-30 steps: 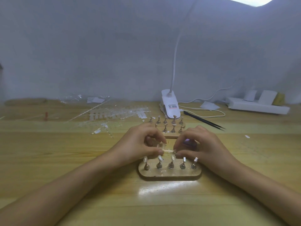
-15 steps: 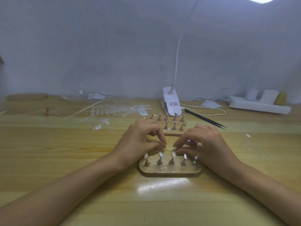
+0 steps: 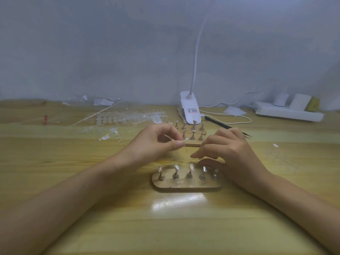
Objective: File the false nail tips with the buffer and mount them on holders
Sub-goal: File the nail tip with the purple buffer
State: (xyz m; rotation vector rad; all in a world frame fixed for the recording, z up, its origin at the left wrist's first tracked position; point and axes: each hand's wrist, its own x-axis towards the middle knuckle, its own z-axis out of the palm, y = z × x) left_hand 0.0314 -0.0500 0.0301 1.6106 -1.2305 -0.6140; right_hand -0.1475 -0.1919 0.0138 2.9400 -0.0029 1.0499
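Note:
My left hand (image 3: pixel 158 142) hovers above the wooden table with thumb and forefinger pinched together on what looks like a small clear nail tip, which is hard to make out. My right hand (image 3: pixel 228 153) is lower, just behind the front wooden holder board (image 3: pixel 185 187), its fingertips pinched on a thin flat strip (image 3: pixel 204 158) seen edge-on. Several metal holders on the front board carry clear nail tips (image 3: pixel 176 168). A rear holder board (image 3: pixel 193 144) with bare holders stands between and behind my hands, partly hidden by them.
Strips of clear nail tips (image 3: pixel 128 116) and plastic wrapping lie at the back left, along with a small red piece (image 3: pixel 45 119). A white clip lamp (image 3: pixel 190 111) with its cable, black tweezers (image 3: pixel 220 125) and a white power strip (image 3: pixel 288 113) stand at the back right.
My hands were pressed together over a clear piece; now they have come apart. The left hand has risen and moved back-left, and the right stays near the front board.

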